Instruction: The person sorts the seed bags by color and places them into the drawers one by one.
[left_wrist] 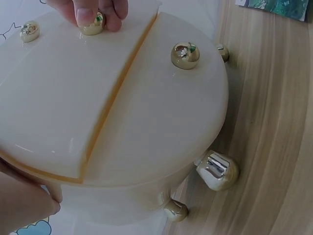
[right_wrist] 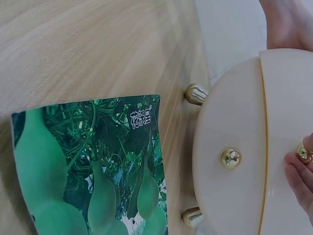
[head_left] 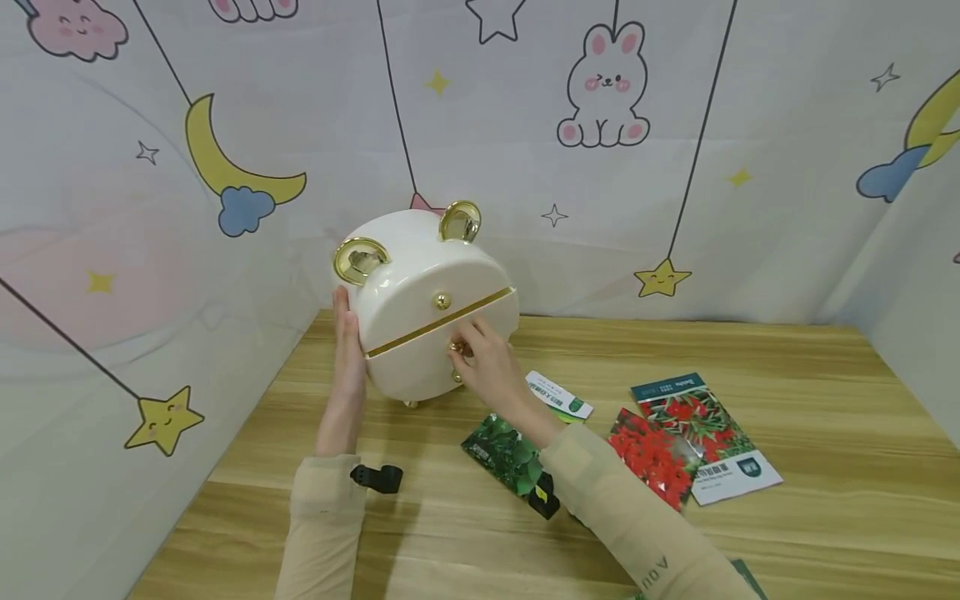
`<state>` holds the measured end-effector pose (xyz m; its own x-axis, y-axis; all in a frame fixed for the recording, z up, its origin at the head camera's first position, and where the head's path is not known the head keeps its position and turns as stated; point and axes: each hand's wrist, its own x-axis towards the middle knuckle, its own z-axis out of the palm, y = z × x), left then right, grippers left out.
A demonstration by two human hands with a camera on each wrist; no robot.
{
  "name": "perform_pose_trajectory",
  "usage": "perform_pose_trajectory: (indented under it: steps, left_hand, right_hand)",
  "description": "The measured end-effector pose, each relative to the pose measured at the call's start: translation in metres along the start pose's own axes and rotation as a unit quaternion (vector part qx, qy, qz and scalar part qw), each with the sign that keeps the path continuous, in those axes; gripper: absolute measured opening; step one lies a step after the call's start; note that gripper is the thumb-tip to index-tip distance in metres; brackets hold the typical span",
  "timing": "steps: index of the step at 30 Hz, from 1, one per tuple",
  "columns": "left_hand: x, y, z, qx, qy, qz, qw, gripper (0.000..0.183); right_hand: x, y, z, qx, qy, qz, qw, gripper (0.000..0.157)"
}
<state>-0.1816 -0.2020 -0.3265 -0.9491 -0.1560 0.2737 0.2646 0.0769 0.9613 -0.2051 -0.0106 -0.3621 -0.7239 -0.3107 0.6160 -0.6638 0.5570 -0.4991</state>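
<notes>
A glossy white drawer box (head_left: 408, 367) with gold ears, gold knobs and small gold feet stands on the table, its front turned toward me. My left hand (head_left: 349, 358) lies along the box's left side, fingers straight against it. With thumb and fingers my right hand (head_left: 487, 367) pinches the middle drawer knob (right_wrist: 301, 152). That drawer's front (left_wrist: 54, 93) stands slightly out from the box, a gold strip showing along its edge. The lower knob (left_wrist: 185, 55) and upper knob (head_left: 442, 301) are untouched. The fingers partly hide the pinched knob.
Below my right forearm lies a green packet with gourd pictures (right_wrist: 102, 181), a white packet (head_left: 558, 393) just behind it. Two packets with red flowers (head_left: 651, 454) overlap to the right. A patterned cloth (head_left: 525, 183) hangs behind the wooden table (head_left: 825, 417).
</notes>
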Motion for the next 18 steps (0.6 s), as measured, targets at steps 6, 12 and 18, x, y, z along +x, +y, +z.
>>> perform_pose_trajectory:
  steps: [6, 12, 18]
  left_hand:
    - [0.0, 0.001, -0.001, -0.006, -0.011, -0.008, 0.9999, 0.053]
    - [0.001, -0.001, -0.002, -0.011, -0.011, -0.011, 0.9998, 0.053]
    - [0.0, -0.002, -0.002, -0.008, -0.007, -0.019, 0.9998, 0.053]
  right_hand:
    - [-0.004, 0.0, -0.005, -0.002, 0.003, -0.01, 1.0, 0.009]
    - [-0.009, 0.001, -0.008, -0.002, 0.001, -0.01, 1.0, 0.008]
    - [-0.013, 0.0, -0.012, 0.005, 0.001, -0.014, 1.0, 0.008]
